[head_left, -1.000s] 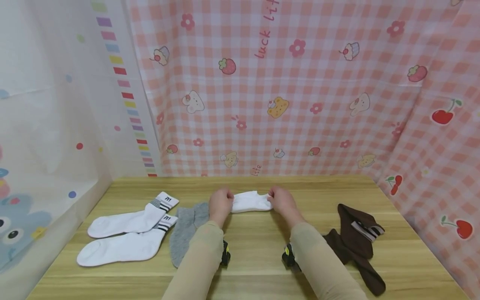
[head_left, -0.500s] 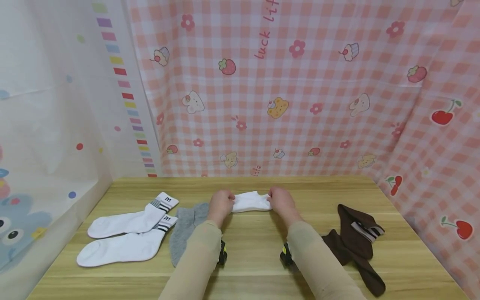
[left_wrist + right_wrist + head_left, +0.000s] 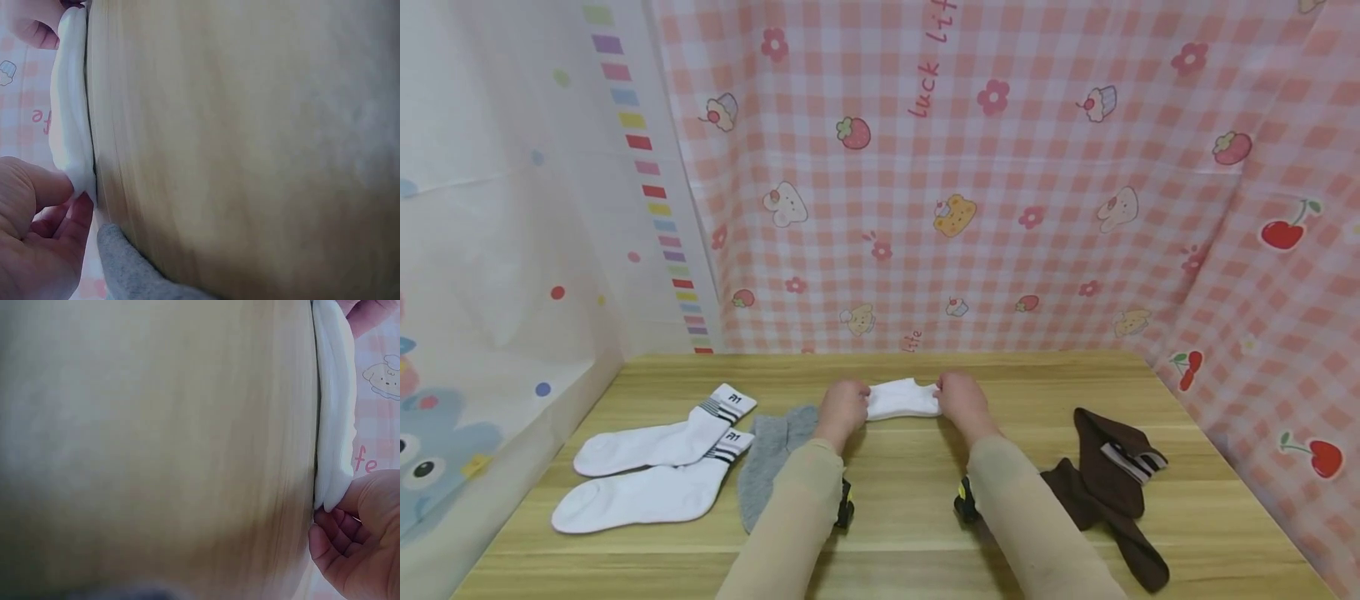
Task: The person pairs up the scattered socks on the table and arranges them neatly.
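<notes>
A short white ankle sock (image 3: 901,400) stretches sideways between my two hands near the back of the table. My left hand (image 3: 844,408) pinches its left end between thumb and fingers; the left wrist view shows the thumb (image 3: 53,187) on the sock (image 3: 72,106). At the opposite end my right hand (image 3: 964,404) pinches the fabric, and in the right wrist view that end of the sock (image 3: 336,425) disappears between thumb and curled fingers (image 3: 337,540). A grey sock pair (image 3: 767,458) lies close to my left forearm, partly covered by the sleeve.
Two white socks with black stripes (image 3: 647,492) lie on the left of the wooden table (image 3: 902,517). Dark brown socks with a striped band (image 3: 1116,475) lie crumpled at the right. A pink checked curtain (image 3: 880,183) hangs behind the table.
The white ankle sock has risen very slightly in the head view, still held at both ends. The other socks stay where they were.
</notes>
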Motion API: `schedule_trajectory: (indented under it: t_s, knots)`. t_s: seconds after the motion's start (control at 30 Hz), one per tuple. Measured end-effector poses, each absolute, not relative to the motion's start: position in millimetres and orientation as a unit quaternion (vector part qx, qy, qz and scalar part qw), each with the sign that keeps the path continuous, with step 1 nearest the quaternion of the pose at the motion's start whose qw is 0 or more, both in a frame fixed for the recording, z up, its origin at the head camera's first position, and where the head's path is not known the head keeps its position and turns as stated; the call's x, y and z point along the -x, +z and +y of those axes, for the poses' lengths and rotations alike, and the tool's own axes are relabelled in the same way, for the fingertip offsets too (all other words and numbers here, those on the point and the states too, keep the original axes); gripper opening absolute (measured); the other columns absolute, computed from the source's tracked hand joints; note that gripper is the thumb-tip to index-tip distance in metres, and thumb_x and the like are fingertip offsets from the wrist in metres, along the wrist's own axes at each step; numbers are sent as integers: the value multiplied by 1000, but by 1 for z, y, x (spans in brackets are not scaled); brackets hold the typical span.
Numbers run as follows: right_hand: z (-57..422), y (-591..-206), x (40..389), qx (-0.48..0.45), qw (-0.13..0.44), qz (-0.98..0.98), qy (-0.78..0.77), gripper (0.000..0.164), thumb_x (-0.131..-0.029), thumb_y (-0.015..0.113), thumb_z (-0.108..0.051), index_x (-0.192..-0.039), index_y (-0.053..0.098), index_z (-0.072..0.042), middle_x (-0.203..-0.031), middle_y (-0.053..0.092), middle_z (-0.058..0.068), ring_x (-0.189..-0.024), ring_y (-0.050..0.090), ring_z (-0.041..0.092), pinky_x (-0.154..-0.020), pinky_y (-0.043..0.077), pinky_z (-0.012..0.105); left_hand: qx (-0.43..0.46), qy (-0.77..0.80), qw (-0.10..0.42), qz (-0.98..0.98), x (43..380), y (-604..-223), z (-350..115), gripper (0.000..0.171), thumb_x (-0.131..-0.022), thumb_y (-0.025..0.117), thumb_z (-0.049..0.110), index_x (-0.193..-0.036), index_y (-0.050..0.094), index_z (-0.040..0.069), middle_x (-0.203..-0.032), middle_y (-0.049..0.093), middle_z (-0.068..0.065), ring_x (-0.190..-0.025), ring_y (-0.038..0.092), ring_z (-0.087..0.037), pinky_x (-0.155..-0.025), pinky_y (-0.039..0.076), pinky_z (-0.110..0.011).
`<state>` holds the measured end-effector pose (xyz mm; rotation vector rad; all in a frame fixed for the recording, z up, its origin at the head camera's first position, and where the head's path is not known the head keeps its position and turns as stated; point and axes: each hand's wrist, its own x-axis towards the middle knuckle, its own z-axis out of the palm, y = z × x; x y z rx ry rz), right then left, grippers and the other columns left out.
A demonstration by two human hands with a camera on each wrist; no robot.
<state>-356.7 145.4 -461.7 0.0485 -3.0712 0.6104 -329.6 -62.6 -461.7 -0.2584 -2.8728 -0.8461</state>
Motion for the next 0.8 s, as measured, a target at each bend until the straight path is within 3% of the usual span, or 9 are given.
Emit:
schedule_trajectory:
  t_s: [0.4, 0.8]
  knots:
    - [145, -460, 362, 9, 6, -980, 201, 12, -94, 67, -18, -89, 67, -8, -90, 66, 8, -87, 62, 27, -78, 51, 43, 126, -238, 82, -959, 331, -461, -62, 25, -84, 60, -7, -105, 74, -1, -106, 70, -16, -103, 62, -35, -94, 49, -43]
    - [150, -458, 361, 19, -7, -968, 248, 17, -94, 67, -20, -91, 67, -4, -86, 64, 9, -79, 57, 24, -77, 49, 41, 72, -332, 80, -937, 334, -467, -64, 32, -83, 56, -11, -109, 73, -3, -111, 67, -20, -110, 60, -38, -100, 45, -46]
